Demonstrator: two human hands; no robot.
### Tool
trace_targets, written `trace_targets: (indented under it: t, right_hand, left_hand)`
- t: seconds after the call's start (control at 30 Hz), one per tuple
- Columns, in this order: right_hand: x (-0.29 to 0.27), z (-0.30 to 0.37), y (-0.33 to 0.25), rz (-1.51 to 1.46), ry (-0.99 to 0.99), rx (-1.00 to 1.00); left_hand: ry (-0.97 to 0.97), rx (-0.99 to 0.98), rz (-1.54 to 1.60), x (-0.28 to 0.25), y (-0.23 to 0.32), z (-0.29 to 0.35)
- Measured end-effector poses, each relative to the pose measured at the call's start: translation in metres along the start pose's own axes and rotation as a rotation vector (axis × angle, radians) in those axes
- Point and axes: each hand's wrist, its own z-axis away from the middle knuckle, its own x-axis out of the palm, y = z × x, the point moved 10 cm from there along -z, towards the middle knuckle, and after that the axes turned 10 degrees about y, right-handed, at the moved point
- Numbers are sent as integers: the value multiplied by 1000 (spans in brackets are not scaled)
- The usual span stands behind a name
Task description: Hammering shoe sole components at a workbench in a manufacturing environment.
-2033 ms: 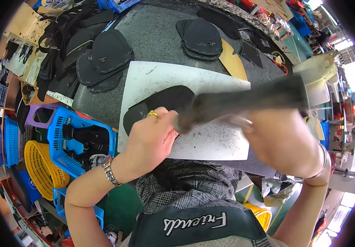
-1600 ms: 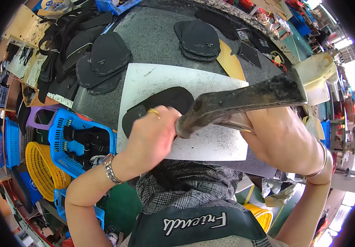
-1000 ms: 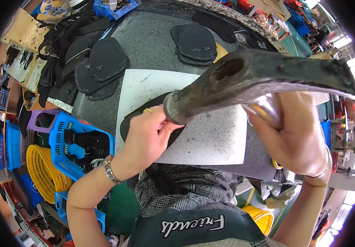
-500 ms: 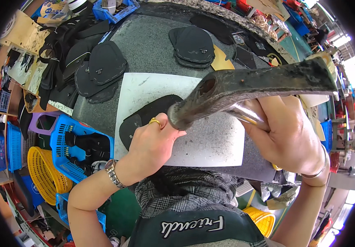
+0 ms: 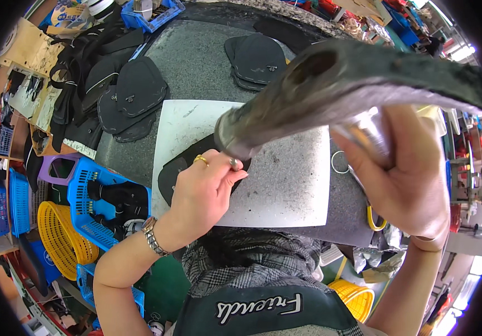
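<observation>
My right hand [image 5: 408, 185] is wrapped round the shiny metal handle of a hammer. The worn dark hammer head [image 5: 358, 84] is raised close to the camera, its round face pointing down toward my left hand. My left hand [image 5: 199, 187] pinches a small metal rod, perhaps a punch; only its silver top [image 5: 233, 163] shows between thumb and fingers. Beneath that hand lies a flat black rounded piece [image 5: 186, 159], partly covered by the hand and the hammer. It rests on a white board [image 5: 291, 193] speckled with dark bits.
Stacks of black rounded pieces lie at the left [image 5: 140, 87] and back [image 5: 259, 59] of the grey table. A blue basket [image 5: 87, 221] with black things and a yellow basket [image 5: 64, 241] stand at the left. A yellow-handled tool [image 5: 376, 220] is near my right hand.
The hammer has risen toward the camera and its head now looks larger. My right hand has moved slightly right. The rod's top in my left hand has come into sight.
</observation>
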Motion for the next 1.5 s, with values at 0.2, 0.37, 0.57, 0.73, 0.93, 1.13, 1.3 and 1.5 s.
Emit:
trace_targets:
  t: [0.2, 0.37, 0.57, 0.73, 0.93, 1.13, 1.3, 1.5]
  right_hand:
    - [7, 0, 11, -90, -4, 31]
    - [49, 25, 14, 247, -344, -80]
    - [17, 5, 12, 48, -173, 79]
    - [47, 22, 19, 278, -345, -64]
    - [17, 2, 17, -59, -11, 2]
    - [32, 7, 15, 151, -279, -42]
    - [55, 17, 20, 320, -393, -195]
    - [28, -3, 21, 94, -241, -8]
  left_hand:
    - [-64, -205, 148, 2, -23, -1]
    - [-67, 147, -201, 6, 14, -3]
    - [-55, -152, 103, 3, -20, -6]
    - [19, 184, -149, 6, 11, -9]
    - [-52, -53, -52, 10, -15, -7]
    - [0, -288, 276, 10, -39, -14]
    - [-112, 175, -255, 19, 11, -9]
    - [-17, -277, 251, 13, -41, -13]
